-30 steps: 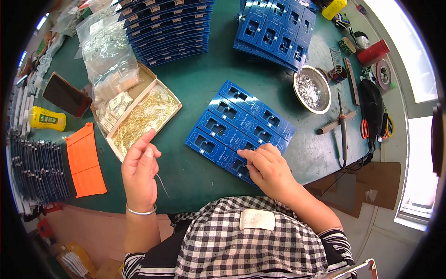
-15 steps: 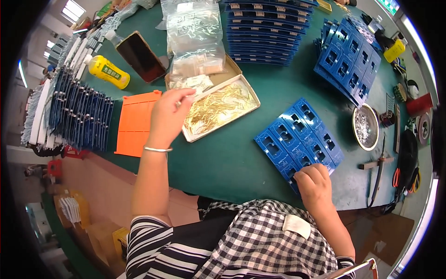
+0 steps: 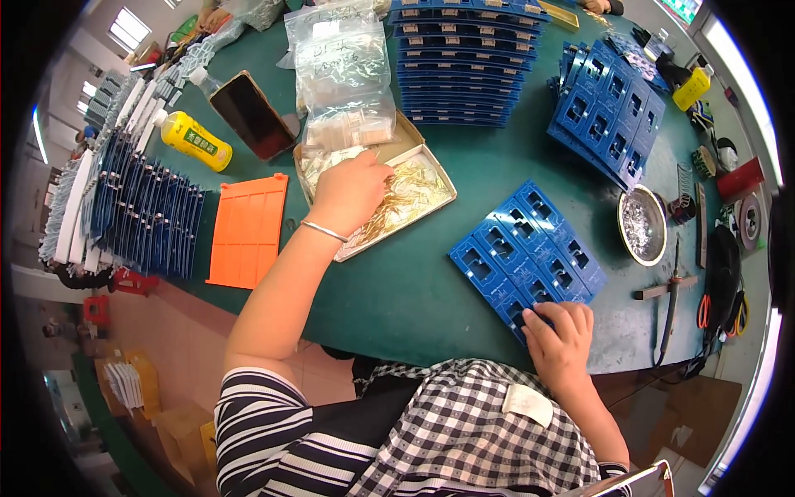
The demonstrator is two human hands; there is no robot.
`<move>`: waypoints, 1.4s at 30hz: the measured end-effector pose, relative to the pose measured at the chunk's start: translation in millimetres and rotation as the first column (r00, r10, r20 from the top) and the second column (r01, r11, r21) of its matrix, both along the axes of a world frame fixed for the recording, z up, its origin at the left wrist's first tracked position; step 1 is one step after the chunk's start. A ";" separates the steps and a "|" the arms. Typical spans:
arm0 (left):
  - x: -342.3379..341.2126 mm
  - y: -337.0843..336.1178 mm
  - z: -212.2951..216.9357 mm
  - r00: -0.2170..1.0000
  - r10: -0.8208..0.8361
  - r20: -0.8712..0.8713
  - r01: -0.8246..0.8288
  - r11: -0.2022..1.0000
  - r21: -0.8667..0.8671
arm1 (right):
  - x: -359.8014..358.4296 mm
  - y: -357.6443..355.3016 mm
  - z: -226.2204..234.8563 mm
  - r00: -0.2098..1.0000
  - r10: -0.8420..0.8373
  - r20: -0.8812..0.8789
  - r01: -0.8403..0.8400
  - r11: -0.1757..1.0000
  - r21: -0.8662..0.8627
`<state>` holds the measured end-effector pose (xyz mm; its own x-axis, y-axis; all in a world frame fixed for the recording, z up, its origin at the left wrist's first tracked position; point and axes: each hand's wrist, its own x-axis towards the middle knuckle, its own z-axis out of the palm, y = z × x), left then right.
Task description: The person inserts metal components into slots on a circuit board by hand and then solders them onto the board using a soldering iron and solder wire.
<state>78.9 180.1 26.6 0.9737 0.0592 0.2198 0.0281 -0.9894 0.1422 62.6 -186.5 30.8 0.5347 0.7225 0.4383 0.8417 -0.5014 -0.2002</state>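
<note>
In the head view, right of an open box (image 3: 399, 227), a blue panel (image 3: 520, 267) is being touched by the right hand (image 3: 565, 341); the box is being reached into by the left hand (image 3: 349, 192), well apart. Grips cannot be told.

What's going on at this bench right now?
A person's left hand is over the box, among its small gold and pale parts; whether it grips any is hidden. The right hand rests on the near edge of a blue board lying on the table. The soldering iron lies off to the right, unheld.
</note>
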 end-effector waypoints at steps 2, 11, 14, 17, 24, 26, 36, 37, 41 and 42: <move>2.5 -1.5 0.0 1.000 -0.004 -0.028 0.006 0.999 0.052 | -4.1 1.7 -1.3 0.999 0.002 -0.035 -0.002 1.000 -0.003; -1.1 -1.6 0.3 1.000 0.017 0.007 -0.018 0.999 0.035 | -5.2 -1.2 4.7 0.995 -0.036 -0.092 0.032 0.999 -0.041; -2.0 -1.5 1.8 0.999 0.036 0.027 -0.032 0.992 -0.123 | -2.6 -6.2 3.7 0.996 -0.052 -0.068 0.051 0.999 -0.017; -7.2 4.5 -1.8 0.997 0.083 -0.006 -0.080 0.937 -0.340 | -5.1 -5.6 4.3 0.995 -0.055 -0.079 0.051 0.997 -0.056; -14.5 6.7 6.3 0.955 0.121 -0.269 -0.294 0.489 -0.821 | -6.3 -5.8 5.7 0.992 -0.061 -0.113 0.055 0.997 -0.050; -20.3 1.3 12.1 0.956 0.117 -0.269 -0.294 0.374 -0.880 | -6.6 -7.5 3.6 0.993 -0.049 -0.112 0.045 0.998 -0.038; -71.1 -147.7 10.2 0.765 -0.544 -0.345 -0.489 -0.141 -0.861 | -10.8 -5.2 13.6 0.860 0.043 -0.509 0.124 0.949 0.291; -71.5 -155.5 7.8 0.763 -0.550 -0.339 -0.487 -0.146 -0.861 | -13.4 -7.0 11.9 0.840 0.039 -0.542 0.141 0.948 0.286; -70.2 -174.3 3.5 0.761 -0.555 -0.336 -0.476 -0.126 -0.871 | -22.6 -18.4 5.7 0.749 -0.011 -0.662 0.245 0.934 0.262; -69.9 -176.7 3.6 0.758 -0.559 -0.335 -0.476 -0.123 -0.871 | -24.2 -19.9 5.2 0.750 -0.014 -0.662 0.249 0.932 0.262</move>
<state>9.0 3.4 30.2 0.8081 -0.3712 -0.4573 0.5557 0.2231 0.8009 38.5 -206.4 36.0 0.8497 0.5075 0.1433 0.3831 -0.4073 -0.8291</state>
